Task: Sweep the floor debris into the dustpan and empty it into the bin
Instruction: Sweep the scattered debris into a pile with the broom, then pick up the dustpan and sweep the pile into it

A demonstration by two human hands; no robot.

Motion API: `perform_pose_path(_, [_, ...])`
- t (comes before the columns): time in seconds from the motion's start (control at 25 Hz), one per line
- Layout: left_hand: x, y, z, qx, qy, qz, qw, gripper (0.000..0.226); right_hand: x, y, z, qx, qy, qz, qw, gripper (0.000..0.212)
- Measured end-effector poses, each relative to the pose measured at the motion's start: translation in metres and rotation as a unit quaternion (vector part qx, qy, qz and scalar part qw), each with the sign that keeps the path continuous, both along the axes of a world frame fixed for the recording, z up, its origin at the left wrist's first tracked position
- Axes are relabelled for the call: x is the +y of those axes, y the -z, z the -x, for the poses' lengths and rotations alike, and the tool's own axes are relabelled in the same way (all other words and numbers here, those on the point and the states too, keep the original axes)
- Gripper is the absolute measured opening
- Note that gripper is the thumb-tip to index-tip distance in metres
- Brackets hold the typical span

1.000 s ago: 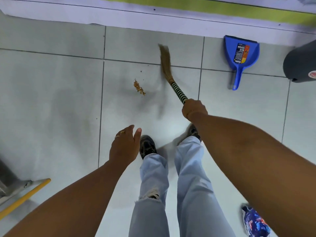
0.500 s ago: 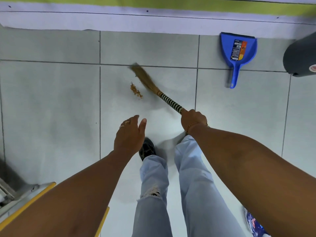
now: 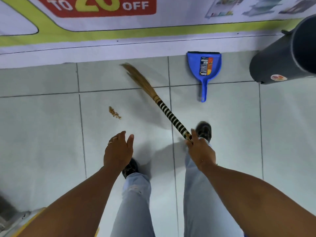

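Note:
A small brown pile of debris (image 3: 114, 113) lies on the pale floor tiles. My right hand (image 3: 200, 149) grips the striped handle of a straw broom (image 3: 164, 108), whose bristles point up and left toward the wall, beyond the debris and to its right. My left hand (image 3: 118, 151) hovers empty with fingers apart, below the debris. A blue dustpan (image 3: 204, 69) lies flat by the wall, handle toward me. A dark grey bin (image 3: 282, 59) stands at the right edge.
A printed banner (image 3: 102, 31) covers the wall base ahead. My two legs in light jeans (image 3: 133, 202) and dark shoes stand below the hands. A metal frame with a yellow bar (image 3: 20, 221) sits at the lower left.
The broom head has swung from left beside the debris to farther up and right. My right foot has stepped forward. The view has tilted up, showing more wall.

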State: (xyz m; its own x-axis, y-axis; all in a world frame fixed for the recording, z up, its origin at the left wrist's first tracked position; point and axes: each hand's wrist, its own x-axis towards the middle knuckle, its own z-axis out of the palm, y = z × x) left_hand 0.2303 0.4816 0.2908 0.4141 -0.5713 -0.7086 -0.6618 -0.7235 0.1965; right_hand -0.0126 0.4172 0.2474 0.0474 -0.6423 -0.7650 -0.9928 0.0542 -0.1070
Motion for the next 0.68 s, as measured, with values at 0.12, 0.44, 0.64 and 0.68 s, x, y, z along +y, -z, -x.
perform_pose_path(0.12, [-0.07, 0.013, 0.062, 0.013, -0.012, 0.006, 1.0, 0.052, -0.047, 0.007, 0.034, -0.027, 0.098, -0.035, 0.994, 0.045])
perform_pose_path(0.44, [-0.225, 0.075, 0.22, 0.074, 0.032, -0.004, 0.997, 0.051, -0.174, 0.036, 0.172, -0.016, 0.183, 0.029, 0.983, 0.037])
perform_pose_path(0.64, [-0.277, 0.138, 0.258, 0.072, 0.089, -0.036, 0.993, 0.052, -0.201, 0.097, 0.221, 0.003, 0.302, 0.057, 0.952, 0.048])
perform_pose_path(0.68, [-0.286, 0.157, 0.262, 0.07, 0.097, -0.04, 0.992, 0.052, -0.202, 0.117, 0.225, 0.0, 0.312, 0.063, 0.948, 0.047])
